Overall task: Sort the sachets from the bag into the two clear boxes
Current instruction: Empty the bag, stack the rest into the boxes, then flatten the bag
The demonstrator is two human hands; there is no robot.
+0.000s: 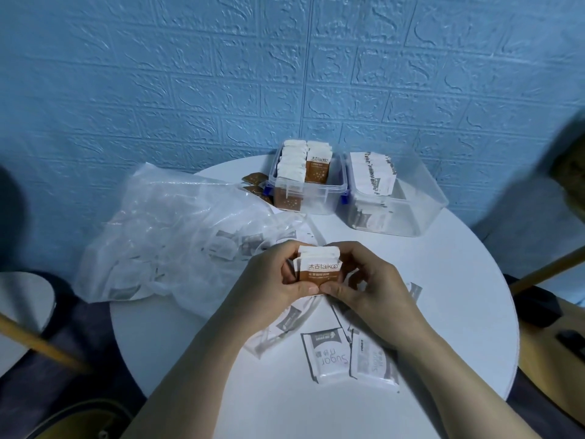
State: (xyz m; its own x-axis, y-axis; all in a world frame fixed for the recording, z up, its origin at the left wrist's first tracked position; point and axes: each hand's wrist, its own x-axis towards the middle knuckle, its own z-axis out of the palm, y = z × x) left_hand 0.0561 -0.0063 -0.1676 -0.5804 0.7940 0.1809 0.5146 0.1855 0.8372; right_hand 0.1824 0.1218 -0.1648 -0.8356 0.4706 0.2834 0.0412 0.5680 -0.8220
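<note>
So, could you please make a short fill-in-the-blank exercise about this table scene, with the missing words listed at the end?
1. Both hands, the left hand and the right hand, hold a stack of ____-and-white sachets.
2. The box with blue clips stands to the ____ of the other clear box.
3. The word printed on the loose white sachet near the person is ____.
4. The plastic bag lies on the person's ____ side.

Missing words: brown; left; Sugar; left

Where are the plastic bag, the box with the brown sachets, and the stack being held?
plastic bag (164, 223), head view, its crumpled middle.
brown-sachet box (319, 198), head view, its front wall.
held stack (319, 269), head view, front sachet's label.
</note>
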